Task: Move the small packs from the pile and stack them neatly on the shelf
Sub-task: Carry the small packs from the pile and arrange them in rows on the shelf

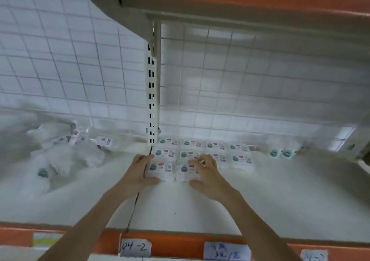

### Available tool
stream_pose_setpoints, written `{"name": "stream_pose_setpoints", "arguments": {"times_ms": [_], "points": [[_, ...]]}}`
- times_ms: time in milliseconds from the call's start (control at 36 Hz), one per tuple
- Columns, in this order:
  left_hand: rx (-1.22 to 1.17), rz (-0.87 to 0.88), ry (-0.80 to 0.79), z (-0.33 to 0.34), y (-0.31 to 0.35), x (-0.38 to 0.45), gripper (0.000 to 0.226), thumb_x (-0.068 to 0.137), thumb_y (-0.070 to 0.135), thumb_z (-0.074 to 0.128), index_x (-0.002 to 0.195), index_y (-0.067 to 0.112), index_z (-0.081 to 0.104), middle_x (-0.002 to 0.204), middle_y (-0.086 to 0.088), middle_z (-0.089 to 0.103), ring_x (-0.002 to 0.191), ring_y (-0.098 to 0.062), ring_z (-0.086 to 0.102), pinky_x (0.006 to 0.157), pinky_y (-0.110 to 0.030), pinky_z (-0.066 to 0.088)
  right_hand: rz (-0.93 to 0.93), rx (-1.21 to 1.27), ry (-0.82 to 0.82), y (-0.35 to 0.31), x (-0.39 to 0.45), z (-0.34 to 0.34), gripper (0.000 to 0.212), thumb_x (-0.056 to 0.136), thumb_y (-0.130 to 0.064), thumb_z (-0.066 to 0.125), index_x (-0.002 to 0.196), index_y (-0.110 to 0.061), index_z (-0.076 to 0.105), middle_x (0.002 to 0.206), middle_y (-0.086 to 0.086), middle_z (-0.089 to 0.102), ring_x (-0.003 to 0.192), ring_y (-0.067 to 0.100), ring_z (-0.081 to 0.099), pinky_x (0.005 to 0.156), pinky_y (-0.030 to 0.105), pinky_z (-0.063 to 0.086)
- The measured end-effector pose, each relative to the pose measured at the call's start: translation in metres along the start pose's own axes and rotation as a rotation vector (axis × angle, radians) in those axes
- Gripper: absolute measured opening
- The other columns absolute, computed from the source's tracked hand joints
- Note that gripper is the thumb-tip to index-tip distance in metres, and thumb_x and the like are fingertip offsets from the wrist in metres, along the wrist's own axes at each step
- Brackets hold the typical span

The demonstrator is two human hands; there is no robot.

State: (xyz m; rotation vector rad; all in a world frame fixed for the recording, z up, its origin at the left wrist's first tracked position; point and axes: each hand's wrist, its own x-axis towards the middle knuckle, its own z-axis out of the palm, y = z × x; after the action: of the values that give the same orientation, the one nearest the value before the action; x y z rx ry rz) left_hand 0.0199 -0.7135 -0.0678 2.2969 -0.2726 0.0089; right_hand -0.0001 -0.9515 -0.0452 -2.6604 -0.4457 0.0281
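Head view looks down on a white metal shelf with an orange front edge, backed by a white wire grid. Small white packs with blue-and-red labels lie in tidy rows against the back. Left hand and right hand, fingers spread, cup the two nearest packs from either side, thumbs along their front edge. Off to the left a loose pile of the same packs in crumpled clear wrap sits on the shelf.

Both hands on shelved packs
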Motion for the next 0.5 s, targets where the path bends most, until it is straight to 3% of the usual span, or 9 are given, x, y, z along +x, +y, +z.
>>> {"name": "stream_pose_setpoints", "arguments": {"times_ms": [83, 167, 278, 389, 500], "points": [[0.022, -0.003, 0.027, 0.003, 0.001, 0.0, 0.118, 0.037, 0.067, 0.051, 0.138, 0.009, 0.035, 0.121, -0.001, 0.034, 0.119, -0.01, 0.026, 0.095, -0.005, 0.018, -0.031, 0.045, 0.028, 0.008, 0.001, 0.004, 0.051, 0.087, -0.028, 0.06, 0.134, -0.026, 0.041, 0.141, 0.001, 0.016, 0.134, 0.022, 0.012, 0.107, 0.032, 0.028], [-0.043, -0.018, 0.044, 0.005, 0.0, 0.001, 0.115, 0.035, 0.062, 0.057, 0.135, 0.008, 0.038, 0.123, -0.002, 0.032, 0.133, -0.017, 0.02, 0.107, -0.018, 0.023, -0.057, 0.049, 0.051, 0.016, -0.001, 0.008, 0.053, 0.09, -0.03, 0.058, 0.138, -0.028, 0.038, 0.149, -0.004, 0.011, 0.139, 0.017, 0.004, 0.11, 0.034, 0.023], [-0.033, -0.015, 0.048, 0.005, 0.003, 0.0, 0.11, 0.038, 0.064, 0.055, 0.135, 0.014, 0.042, 0.122, 0.0, 0.042, 0.112, -0.008, 0.04, 0.087, 0.0, 0.027, -0.077, 0.031, 0.061, 0.018, -0.002, 0.011, 0.053, 0.092, -0.031, 0.054, 0.141, -0.027, 0.033, 0.152, -0.008, 0.01, 0.14, 0.017, 0.004, 0.112, 0.03, 0.018], [-0.055, -0.019, 0.058, 0.004, 0.004, -0.001, 0.098, 0.04, 0.063, 0.059, 0.128, 0.022, 0.045, 0.113, 0.006, 0.042, 0.112, -0.015, 0.049, 0.098, -0.021, 0.038, -0.059, 0.014, 0.047, 0.016, -0.002, 0.011, 0.055, 0.094, -0.031, 0.052, 0.144, -0.026, 0.029, 0.155, -0.007, 0.006, 0.14, 0.012, 0.001, 0.112, 0.028, 0.016], [-0.037, -0.017, 0.032, 0.005, 0.002, 0.001, 0.105, 0.048, 0.054, 0.07, 0.137, 0.01, 0.037, 0.127, -0.003, 0.04, 0.111, -0.007, 0.04, 0.095, -0.011, 0.029, -0.011, 0.01, -0.018, 0.008, -0.003, 0.008, 0.056, 0.097, -0.026, 0.045, 0.147, -0.024, 0.02, 0.157, -0.004, -0.005, 0.142, 0.013, -0.008, 0.111, 0.033, 0.021]]}}
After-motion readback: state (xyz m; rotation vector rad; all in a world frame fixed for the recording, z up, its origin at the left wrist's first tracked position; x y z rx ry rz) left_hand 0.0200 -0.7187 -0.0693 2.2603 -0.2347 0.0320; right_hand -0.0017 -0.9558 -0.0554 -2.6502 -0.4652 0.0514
